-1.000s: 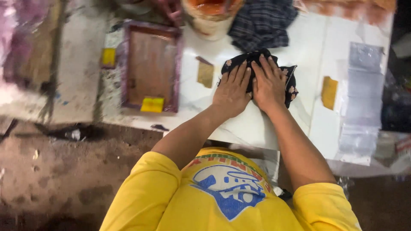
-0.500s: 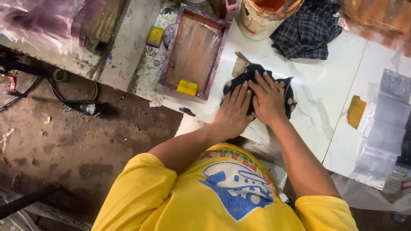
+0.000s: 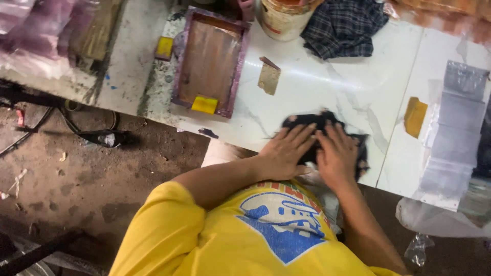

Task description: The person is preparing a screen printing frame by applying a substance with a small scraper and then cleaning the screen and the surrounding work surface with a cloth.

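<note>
Both hands lay flat and open, fingers spread, side by side on one black cloth [image 3: 327,122] at the near edge of the white worktop [image 3: 327,87]: the left hand [image 3: 287,152] on its left part, the right hand [image 3: 336,156] on its right, gripping nothing. The cloth sat right of the frame and near to the person, its edges blurred. To press it well, the palms probably needed to stay flat and bear down evenly, working outward from the middle so no fold was trapped, and the cloth needed to stay on the worktop rather than slide off the near edge. Counted: one wooden frame [image 3: 210,61] far left of the hands, two yellow blocks, one inside it at its near end [image 3: 204,105] and one beside its far left corner [image 3: 164,47]; one bucket [image 3: 284,18] at the far edge; one checked cloth [image 3: 343,26] to its right; one brown card scrap [image 3: 269,76]; one yellow-brown piece [image 3: 415,116] to the right; one clear plastic sheet [image 3: 455,122] beyond it.
</note>
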